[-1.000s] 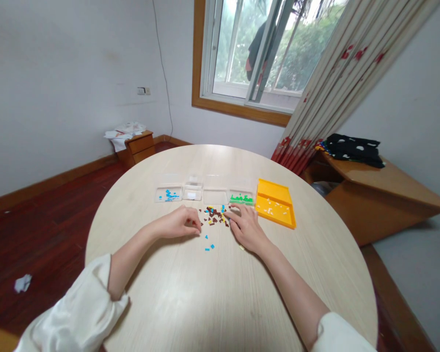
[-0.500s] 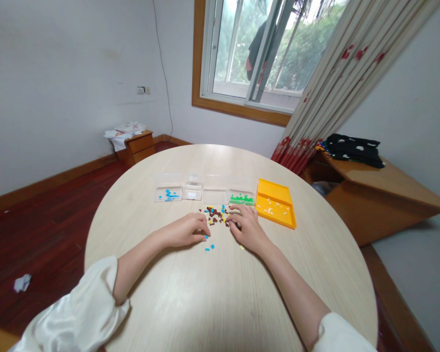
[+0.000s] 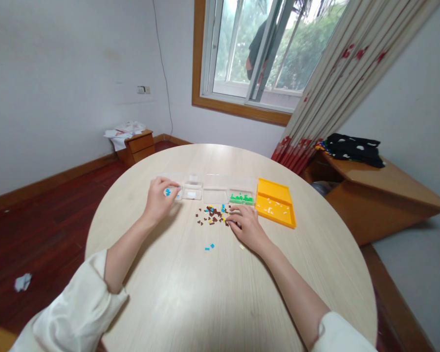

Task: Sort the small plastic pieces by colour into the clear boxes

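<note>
My left hand (image 3: pixel 160 199) is over the clear box of blue bricks (image 3: pixel 167 192) at the left end of the row. Its thumb and forefinger are pinched together on a small blue brick, which the fingers mostly hide. My right hand (image 3: pixel 246 225) rests on the table at the right edge of a loose pile of small bricks (image 3: pixel 214 215), mostly brown with some blue and yellow. Its fingers are curved and apart, touching the pile's edge. Nearer to me lie two loose blue bricks (image 3: pixel 209 247) and a pale yellow piece (image 3: pixel 241 247).
Along the row stand a small clear box (image 3: pixel 192 185), a clear box without bricks (image 3: pixel 215 189), a clear box of green bricks (image 3: pixel 241 202) and an open yellow case (image 3: pixel 294 220) with white pieces. All stand on a round wooden table (image 3: pixel 190 303). Someone (image 3: pixel 258 46) is outside the window.
My left hand has moved forward and left from the table to the blue-brick box, taking one blue brick from near the loose ones. My right hand has stayed in place.
</note>
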The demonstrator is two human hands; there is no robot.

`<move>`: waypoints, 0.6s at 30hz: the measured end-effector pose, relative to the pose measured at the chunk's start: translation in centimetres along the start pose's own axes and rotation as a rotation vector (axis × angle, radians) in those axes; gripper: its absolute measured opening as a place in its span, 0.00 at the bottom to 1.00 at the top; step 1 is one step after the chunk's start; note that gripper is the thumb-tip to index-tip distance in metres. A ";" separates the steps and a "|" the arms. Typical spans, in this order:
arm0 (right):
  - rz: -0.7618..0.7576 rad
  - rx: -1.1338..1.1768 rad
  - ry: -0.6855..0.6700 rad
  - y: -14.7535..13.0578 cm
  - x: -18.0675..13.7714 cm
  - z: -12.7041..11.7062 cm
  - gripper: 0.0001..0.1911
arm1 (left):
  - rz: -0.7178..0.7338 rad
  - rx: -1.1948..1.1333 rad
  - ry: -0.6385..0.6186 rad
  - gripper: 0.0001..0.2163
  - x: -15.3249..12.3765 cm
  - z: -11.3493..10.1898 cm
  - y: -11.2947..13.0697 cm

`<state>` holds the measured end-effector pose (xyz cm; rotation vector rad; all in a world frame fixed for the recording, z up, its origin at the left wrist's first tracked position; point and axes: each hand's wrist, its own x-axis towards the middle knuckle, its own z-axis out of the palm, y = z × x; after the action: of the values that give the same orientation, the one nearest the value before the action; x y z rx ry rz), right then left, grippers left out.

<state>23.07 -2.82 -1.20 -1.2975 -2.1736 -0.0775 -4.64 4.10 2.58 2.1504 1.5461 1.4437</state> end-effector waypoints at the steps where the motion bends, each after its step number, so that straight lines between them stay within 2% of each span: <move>1: 0.003 0.001 -0.004 0.0 0.0 0.0 0.05 | -0.043 0.027 0.064 0.04 0.5 -0.3 -0.7; 4: 0.012 0.004 -0.017 0.0 0.0 0.0 0.05 | -0.125 0.082 0.154 0.04 1.2 -0.8 -2.0; 8: 0.024 0.014 -0.008 -0.2 0.1 -0.2 0.06 | -0.184 0.149 0.198 0.04 0.9 -0.4 -1.8; 12: 0.076 0.027 0.007 -0.4 0.2 -0.6 0.05 | -0.215 0.195 0.193 0.04 0.5 0.0 -1.3; 18: 0.118 0.004 0.037 -0.6 0.4 -1.2 0.06 | -0.263 0.246 0.150 0.05 0.5 0.2 -2.0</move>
<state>22.99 -3.26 0.11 -1.4081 -2.0602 -0.0497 -5.82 5.51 1.67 1.8964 2.0688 1.4178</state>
